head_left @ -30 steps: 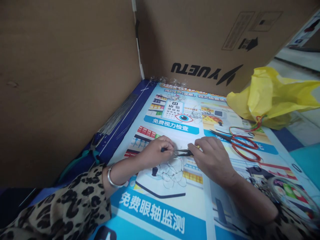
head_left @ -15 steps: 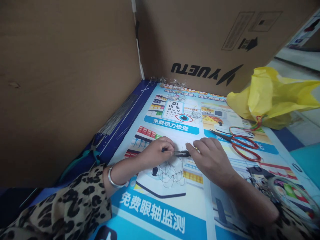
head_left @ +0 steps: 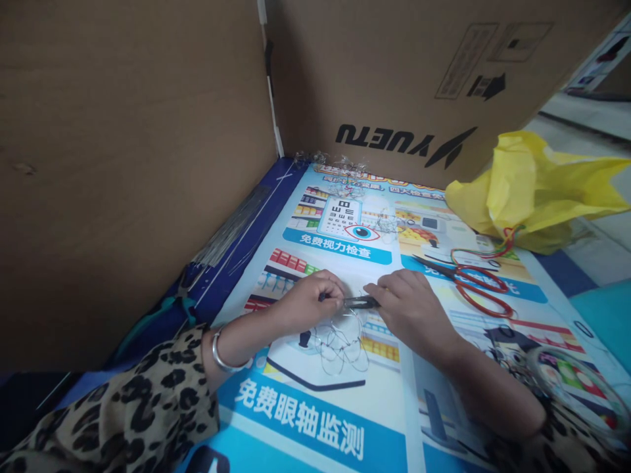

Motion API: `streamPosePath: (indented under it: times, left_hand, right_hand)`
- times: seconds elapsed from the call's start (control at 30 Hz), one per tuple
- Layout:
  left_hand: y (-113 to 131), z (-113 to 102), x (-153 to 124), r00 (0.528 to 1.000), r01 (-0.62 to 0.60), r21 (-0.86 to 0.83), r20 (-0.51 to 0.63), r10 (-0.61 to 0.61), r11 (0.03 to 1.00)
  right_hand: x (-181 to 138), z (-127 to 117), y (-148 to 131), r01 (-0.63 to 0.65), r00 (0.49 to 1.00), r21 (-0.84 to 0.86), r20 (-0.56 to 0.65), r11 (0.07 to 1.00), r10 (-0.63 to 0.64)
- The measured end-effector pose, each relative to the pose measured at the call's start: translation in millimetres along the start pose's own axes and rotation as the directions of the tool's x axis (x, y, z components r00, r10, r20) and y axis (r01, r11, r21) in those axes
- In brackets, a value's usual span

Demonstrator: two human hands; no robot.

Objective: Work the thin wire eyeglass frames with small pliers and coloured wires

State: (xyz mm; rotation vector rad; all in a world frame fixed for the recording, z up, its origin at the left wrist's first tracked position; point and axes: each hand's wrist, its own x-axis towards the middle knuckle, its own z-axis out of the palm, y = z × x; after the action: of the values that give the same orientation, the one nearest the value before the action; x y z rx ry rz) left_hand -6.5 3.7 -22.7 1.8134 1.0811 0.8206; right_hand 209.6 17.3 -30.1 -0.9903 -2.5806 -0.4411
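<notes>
Fine looped wire mesh (head_left: 341,348) hangs below my left hand (head_left: 316,301), whose thumb and fingertips pinch its upper end. My right hand (head_left: 411,312) is closed around the handles of a pair of pliers (head_left: 361,302). The dark jaws of the pliers point left and reach my left fingertips, at the top of the wire. Whether the jaws grip a strand is too small to tell. The handles are mostly hidden in my right palm. Red-handled scissors (head_left: 480,287) lie just beyond my right hand.
Cardboard walls (head_left: 394,72) rise at the back and left. A bundle of straight wires (head_left: 231,226) and teal-handled pliers (head_left: 180,302) lie along the left side. Other wire pieces (head_left: 387,223) rest farther back. A yellow bag (head_left: 522,187) and coloured cords (head_left: 510,243) are at right.
The pliers' jaws look a little wider apart than before. My right hand has turned slightly, and the hanging wire mesh has shifted a little. My left hand keeps its pinch.
</notes>
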Motion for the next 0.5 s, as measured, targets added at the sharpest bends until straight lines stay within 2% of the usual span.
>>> streamPosePath:
  times: [0.1, 0.17, 0.37, 0.5]
  left_hand:
    - [-2.5, 0.2, 0.7, 0.999, -0.036, 0.028, 0.014, 0.035, 0.999]
    - [-3.4, 0.5, 1.3, 0.999, -0.045, 0.042, 0.019, 0.045, 0.998]
    - [-1.3, 0.9, 2.0, 1.000, -0.002, 0.018, -0.011, 0.002, 1.000]
    - [1.0, 0.8, 1.7, 0.999, 0.032, -0.025, -0.025, -0.033, 0.999]
  right_hand:
    - [1.8, 0.5, 3.0, 0.013, 0.998, 0.079, 0.063, 0.997, -0.018]
    - [3.6, -3.0, 3.9, 0.034, 0.995, 0.068, 0.094, 0.997, -0.040]
    - [7.0, -19.5, -0.9, 0.100, 0.990, -0.176, 0.117, 0.979, -0.081]
    - [6.1, -19.0, -4.4, 0.085, 0.991, -0.213, 0.117, 0.973, -0.061]
